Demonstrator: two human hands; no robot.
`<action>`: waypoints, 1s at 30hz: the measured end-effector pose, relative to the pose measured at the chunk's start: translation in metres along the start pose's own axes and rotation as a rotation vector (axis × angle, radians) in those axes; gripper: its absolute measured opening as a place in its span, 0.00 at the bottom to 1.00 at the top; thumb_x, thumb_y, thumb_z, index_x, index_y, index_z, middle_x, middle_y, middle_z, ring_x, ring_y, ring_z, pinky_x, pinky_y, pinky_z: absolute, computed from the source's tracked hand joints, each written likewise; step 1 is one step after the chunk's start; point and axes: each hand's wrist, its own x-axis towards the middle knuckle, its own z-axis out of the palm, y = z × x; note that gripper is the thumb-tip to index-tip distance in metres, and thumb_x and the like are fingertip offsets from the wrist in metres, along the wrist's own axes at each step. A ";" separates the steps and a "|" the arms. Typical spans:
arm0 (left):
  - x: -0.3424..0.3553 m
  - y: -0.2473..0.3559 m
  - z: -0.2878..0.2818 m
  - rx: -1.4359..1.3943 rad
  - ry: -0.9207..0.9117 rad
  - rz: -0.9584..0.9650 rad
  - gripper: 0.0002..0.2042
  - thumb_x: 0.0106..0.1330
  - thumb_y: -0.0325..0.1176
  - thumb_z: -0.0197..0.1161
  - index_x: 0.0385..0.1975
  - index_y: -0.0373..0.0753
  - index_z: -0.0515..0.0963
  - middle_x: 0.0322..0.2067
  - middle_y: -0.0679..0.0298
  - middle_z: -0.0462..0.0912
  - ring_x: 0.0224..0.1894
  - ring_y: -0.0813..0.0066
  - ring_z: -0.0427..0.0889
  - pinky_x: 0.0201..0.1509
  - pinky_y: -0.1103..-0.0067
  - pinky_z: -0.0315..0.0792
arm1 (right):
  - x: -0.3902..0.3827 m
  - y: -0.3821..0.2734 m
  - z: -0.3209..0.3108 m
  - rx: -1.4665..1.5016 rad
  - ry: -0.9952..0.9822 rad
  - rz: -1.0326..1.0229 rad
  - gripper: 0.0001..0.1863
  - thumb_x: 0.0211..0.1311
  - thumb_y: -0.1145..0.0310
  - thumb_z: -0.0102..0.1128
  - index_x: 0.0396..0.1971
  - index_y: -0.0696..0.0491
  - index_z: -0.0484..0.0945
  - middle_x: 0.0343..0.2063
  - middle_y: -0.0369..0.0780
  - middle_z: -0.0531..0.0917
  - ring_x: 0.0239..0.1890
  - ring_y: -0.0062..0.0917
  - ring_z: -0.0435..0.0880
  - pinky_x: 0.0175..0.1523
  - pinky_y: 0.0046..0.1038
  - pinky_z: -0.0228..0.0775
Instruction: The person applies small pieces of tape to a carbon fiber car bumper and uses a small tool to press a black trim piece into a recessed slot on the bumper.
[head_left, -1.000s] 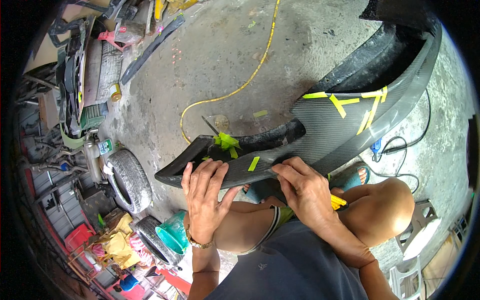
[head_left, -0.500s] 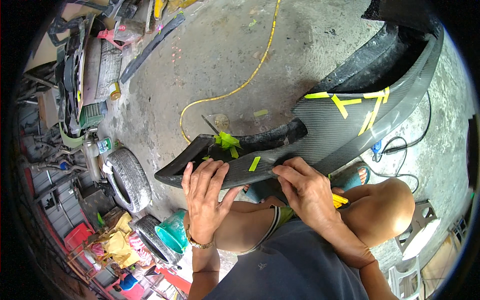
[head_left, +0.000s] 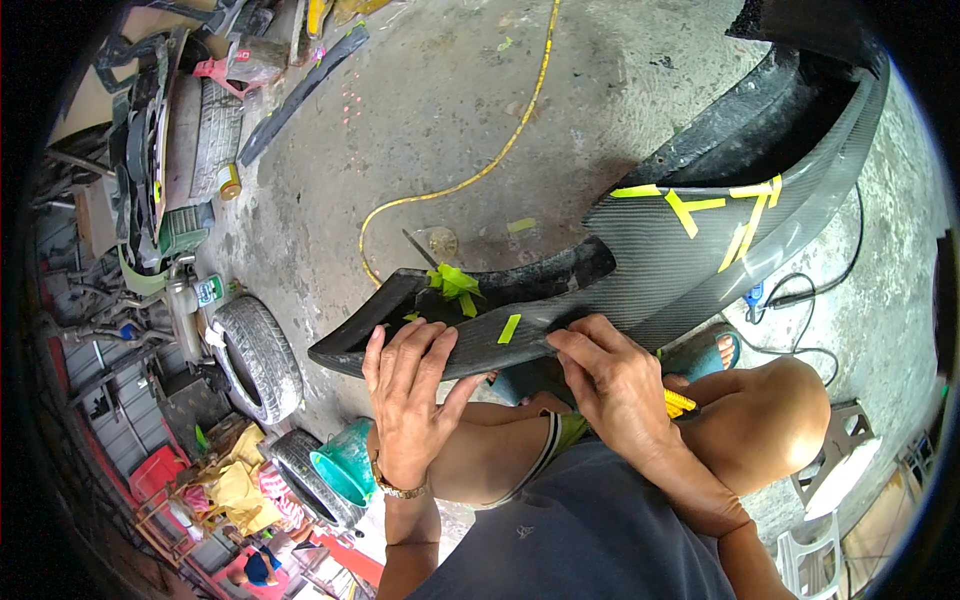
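A long black carbon-fibre car bumper [head_left: 680,290] lies across in front of me, curving up to the far right. Strips of yellow-green tape [head_left: 680,214] stick to its face, and a crumpled tape piece [head_left: 455,281] sits at its inner left edge. My left hand [head_left: 410,395] rests on the near left rim with fingers stretched out, holding nothing. At the near edge, right of a short tape strip [head_left: 509,329], my right hand [head_left: 615,380] is closed in a pinch. From under its heel pokes the yellow handle of a utility knife [head_left: 677,404]; the blade is hidden.
A yellow hose [head_left: 480,178] snakes over the concrete floor beyond the bumper. Tyres [head_left: 258,360], a teal bucket [head_left: 345,462] and stacked car parts stand on the left. A black cable [head_left: 812,300] with a blue fitting lies at right, near my sandalled foot.
My right hand has shifted very slightly to the right along the bumper's edge. My left hand and the bumper stay nearly where they were.
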 end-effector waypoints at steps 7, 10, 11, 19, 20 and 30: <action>0.000 -0.002 0.000 0.000 -0.004 -0.002 0.28 0.51 0.41 0.81 0.52 0.38 0.84 0.53 0.60 0.85 0.61 0.58 0.81 0.78 0.54 0.57 | 0.002 0.002 0.000 0.041 0.009 -0.029 0.13 0.61 0.80 0.67 0.45 0.54 0.85 0.43 0.42 0.85 0.36 0.41 0.89 0.40 0.37 0.82; 0.000 -0.001 0.000 -0.003 -0.004 -0.006 0.28 0.51 0.41 0.81 0.52 0.38 0.84 0.53 0.60 0.85 0.61 0.58 0.81 0.78 0.55 0.56 | 0.001 0.001 0.000 0.031 -0.004 -0.009 0.13 0.60 0.78 0.66 0.45 0.53 0.85 0.40 0.40 0.83 0.39 0.40 0.88 0.41 0.40 0.81; -0.001 -0.001 0.000 -0.002 -0.005 -0.006 0.28 0.51 0.41 0.81 0.52 0.38 0.84 0.53 0.60 0.85 0.61 0.58 0.81 0.78 0.55 0.56 | 0.001 0.002 0.000 0.063 -0.018 -0.017 0.13 0.60 0.79 0.66 0.45 0.53 0.85 0.40 0.40 0.83 0.39 0.40 0.88 0.41 0.40 0.81; -0.001 -0.001 0.000 0.001 -0.003 0.001 0.28 0.50 0.41 0.81 0.53 0.38 0.83 0.53 0.60 0.85 0.61 0.58 0.81 0.78 0.54 0.57 | 0.000 0.002 0.000 0.075 -0.010 0.021 0.13 0.60 0.79 0.66 0.45 0.53 0.84 0.40 0.41 0.83 0.38 0.41 0.88 0.40 0.39 0.81; -0.001 -0.001 0.000 0.001 -0.003 0.001 0.28 0.50 0.41 0.81 0.53 0.38 0.83 0.53 0.60 0.85 0.61 0.58 0.81 0.78 0.54 0.57 | 0.000 0.001 0.000 0.072 -0.009 0.015 0.13 0.60 0.79 0.66 0.45 0.53 0.84 0.41 0.41 0.83 0.38 0.41 0.88 0.40 0.40 0.81; 0.000 0.000 0.000 -0.007 -0.001 0.000 0.28 0.50 0.41 0.81 0.52 0.38 0.84 0.53 0.59 0.85 0.61 0.58 0.81 0.78 0.54 0.56 | 0.001 0.001 0.001 0.051 0.018 0.002 0.11 0.63 0.80 0.67 0.44 0.55 0.85 0.43 0.42 0.84 0.32 0.38 0.89 0.38 0.35 0.81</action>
